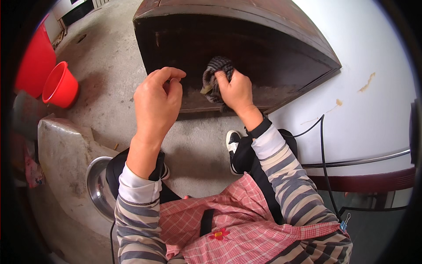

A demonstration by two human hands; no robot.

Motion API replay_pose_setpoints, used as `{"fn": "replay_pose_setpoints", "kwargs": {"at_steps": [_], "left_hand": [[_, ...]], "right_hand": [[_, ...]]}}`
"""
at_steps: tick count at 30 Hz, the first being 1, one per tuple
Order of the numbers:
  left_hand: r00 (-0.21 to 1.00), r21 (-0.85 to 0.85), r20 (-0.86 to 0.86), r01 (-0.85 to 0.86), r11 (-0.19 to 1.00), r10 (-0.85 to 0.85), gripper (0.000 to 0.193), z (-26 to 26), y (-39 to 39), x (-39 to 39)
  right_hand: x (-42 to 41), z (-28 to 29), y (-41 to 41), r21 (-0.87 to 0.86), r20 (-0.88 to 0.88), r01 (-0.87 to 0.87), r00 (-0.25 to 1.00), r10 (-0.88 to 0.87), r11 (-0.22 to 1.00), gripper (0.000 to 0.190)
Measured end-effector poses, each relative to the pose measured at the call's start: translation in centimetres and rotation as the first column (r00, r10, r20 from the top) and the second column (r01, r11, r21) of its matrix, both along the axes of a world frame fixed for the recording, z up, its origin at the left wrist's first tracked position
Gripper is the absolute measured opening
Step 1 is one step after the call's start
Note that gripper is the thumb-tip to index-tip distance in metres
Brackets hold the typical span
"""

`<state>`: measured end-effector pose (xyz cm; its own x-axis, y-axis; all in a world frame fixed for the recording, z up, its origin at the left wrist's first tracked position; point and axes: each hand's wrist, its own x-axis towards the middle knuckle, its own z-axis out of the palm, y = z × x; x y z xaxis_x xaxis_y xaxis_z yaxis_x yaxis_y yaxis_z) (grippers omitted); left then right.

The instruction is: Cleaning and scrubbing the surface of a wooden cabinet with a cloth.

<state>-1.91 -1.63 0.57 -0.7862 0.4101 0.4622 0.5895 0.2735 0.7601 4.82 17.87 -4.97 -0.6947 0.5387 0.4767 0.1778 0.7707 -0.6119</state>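
A dark wooden cabinet stands before me, its dark brown side facing me. My right hand grips a crumpled, grey striped knit cloth in front of this dark face. Whether the cloth touches the wood is hard to tell. To the left, my left hand is raised near the cabinet's lower left edge. Its fingers curl loosely inward, the thumb close to the index finger, and I see nothing held in it; the palm is hidden.
Two red plastic buckets, one small and one larger, are at left. A metal basin sits by my left leg beside a stained plastic sheet. A white wall borders the right; a black cable hangs there.
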Motion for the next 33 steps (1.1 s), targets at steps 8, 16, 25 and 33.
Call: {"fn": "replay_pose_setpoints", "kwargs": {"at_steps": [8, 16, 25, 33], "left_hand": [[0.999, 0.051, 0.03, -0.017, 0.999, 0.015, 0.015, -0.3, 0.0, -0.2], [0.995, 0.081, 0.045, -0.09, 0.993, 0.087, 0.013, 0.0, -0.5, -0.4], [0.995, 0.003, 0.088, -0.056, 0.998, 0.056, 0.019, 0.0, -0.3, -0.1], [0.995, 0.053, 0.094, -0.038, 0.998, 0.033, 0.017, 0.7, 0.4, 0.3]], "right_hand": [[1.8, -7.3, 2.1, 0.089, 0.496, 0.008, 0.867, -0.051, 0.996, 0.042], [1.3, 0.6, 1.2, 0.028, -0.08, 0.005, 0.997, -0.003, 1.0, 0.041], [3.2, -2.4, 3.0, 0.113, 0.56, 0.099, 0.816, -0.146, 0.989, 0.048], [9.8, 5.3, 3.4, -0.009, 0.197, 0.026, 0.98, -0.023, 1.0, 0.038]]}}
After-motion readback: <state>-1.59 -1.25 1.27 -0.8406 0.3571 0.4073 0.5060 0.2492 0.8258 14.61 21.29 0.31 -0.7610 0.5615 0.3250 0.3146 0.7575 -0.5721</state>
